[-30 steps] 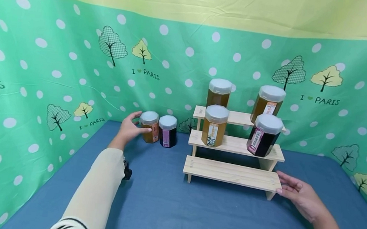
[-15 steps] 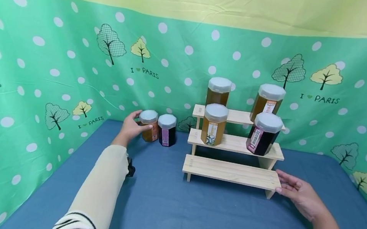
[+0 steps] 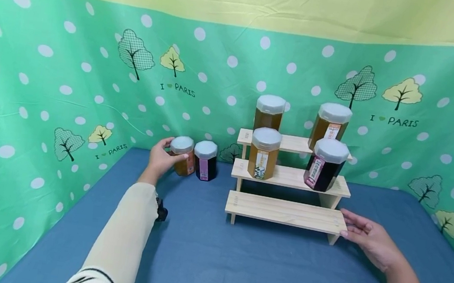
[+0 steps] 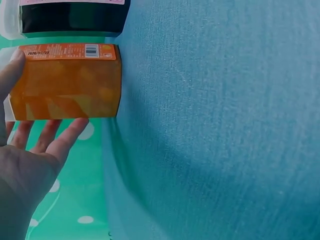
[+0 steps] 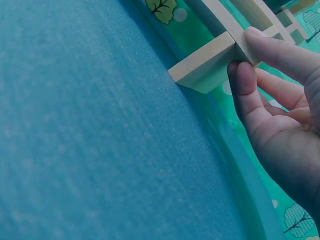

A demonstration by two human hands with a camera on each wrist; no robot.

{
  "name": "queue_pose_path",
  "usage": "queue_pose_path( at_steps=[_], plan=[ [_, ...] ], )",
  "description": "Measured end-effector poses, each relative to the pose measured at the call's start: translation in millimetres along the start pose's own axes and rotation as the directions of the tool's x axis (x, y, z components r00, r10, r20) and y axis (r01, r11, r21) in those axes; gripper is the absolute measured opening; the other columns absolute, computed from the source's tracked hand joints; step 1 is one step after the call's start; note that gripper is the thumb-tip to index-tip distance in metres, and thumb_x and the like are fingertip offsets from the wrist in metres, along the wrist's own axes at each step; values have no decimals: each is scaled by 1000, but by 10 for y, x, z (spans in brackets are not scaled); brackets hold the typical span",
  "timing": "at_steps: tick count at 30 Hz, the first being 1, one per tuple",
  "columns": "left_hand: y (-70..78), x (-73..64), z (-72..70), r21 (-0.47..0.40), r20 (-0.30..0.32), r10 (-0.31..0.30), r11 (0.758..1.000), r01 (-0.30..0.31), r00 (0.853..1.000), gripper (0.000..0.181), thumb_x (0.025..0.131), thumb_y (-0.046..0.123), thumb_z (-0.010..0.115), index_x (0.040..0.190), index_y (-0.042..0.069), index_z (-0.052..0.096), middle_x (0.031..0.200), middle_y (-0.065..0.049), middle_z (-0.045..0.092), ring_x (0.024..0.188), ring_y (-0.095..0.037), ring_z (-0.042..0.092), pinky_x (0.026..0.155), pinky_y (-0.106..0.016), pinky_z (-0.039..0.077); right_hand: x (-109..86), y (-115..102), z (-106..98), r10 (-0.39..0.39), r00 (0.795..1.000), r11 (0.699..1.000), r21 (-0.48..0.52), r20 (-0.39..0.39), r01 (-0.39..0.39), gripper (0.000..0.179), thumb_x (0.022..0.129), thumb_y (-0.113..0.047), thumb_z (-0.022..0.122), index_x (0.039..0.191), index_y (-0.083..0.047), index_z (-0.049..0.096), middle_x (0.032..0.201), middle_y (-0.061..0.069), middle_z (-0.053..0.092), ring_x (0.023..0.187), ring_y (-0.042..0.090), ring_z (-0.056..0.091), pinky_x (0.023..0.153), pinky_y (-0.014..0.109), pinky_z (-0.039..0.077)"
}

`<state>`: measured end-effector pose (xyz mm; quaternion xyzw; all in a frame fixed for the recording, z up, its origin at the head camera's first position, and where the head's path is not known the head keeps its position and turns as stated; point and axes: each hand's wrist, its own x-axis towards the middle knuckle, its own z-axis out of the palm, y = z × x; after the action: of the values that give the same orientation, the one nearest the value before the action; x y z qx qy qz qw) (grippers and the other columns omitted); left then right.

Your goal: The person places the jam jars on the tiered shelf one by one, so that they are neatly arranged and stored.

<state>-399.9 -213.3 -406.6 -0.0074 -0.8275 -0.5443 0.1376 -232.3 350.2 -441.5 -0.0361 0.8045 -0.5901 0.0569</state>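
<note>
My left hand [image 3: 161, 160] holds an amber honey jar [image 3: 183, 161] with a white lid, which stands on the blue cloth. The left wrist view shows my thumb [image 4: 14, 65] on one side of the jar and my fingers along the opposite side. Beside it stands a dark jar [image 3: 205, 162] with a purple label. At the right, my right hand [image 3: 373, 239] pinches the end of the lowest step of a three-step wooden display stand [image 3: 282, 211]. In the right wrist view, thumb and finger meet at the board's corner [image 5: 245, 47].
On the stand's middle step are an amber jar [image 3: 264, 158] and a dark jar [image 3: 323, 168]. Two more amber jars, left [image 3: 269, 111] and right [image 3: 329, 126], occupy the top step. A green dotted curtain [image 3: 220, 64] hangs behind and to the sides.
Both hands keep their places on the honey jar and the stand. The head view has shifted very slightly; nothing else visibly differs.
</note>
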Motion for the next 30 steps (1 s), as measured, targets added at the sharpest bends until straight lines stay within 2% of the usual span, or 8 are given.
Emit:
queue_pose_path(
  at_steps=[11, 21, 30],
  plan=[
    [-47, -108, -44, 19, -7, 22, 1000, -22, 1000, 80, 74, 26, 87, 140, 3, 47, 133, -17, 51, 119, -33, 50, 96, -45, 47, -1, -10, 2, 14, 1000, 1000, -7, -11, -14, 79, 91, -18, 70, 150, 8, 24, 143, 34, 37, 100, 5, 62, 84, 20, 51],
    [-47, -231, -86, 16, 3, 30, 999, -30, 1000, 82, 73, 29, 88, 140, 4, 46, 133, -17, 51, 120, -34, 51, 97, -47, 47, -10, -21, 5, 9, 1000, 1000, -4, -18, -9, 79, 91, -17, 71, 150, 8, 25, 142, 33, 38, 100, 5, 62, 85, 20, 51],
    [-49, -358, -139, 45, 3, 45, 998, -46, 999, 83, 72, 34, 88, 139, 5, 47, 129, -16, 53, 113, -34, 54, 92, -49, 49, 0, 1, 8, 3, 1000, 1000, -1, -18, -3, 78, 91, -17, 71, 150, 8, 25, 140, 32, 41, 101, 6, 62, 85, 20, 51]
  ],
)
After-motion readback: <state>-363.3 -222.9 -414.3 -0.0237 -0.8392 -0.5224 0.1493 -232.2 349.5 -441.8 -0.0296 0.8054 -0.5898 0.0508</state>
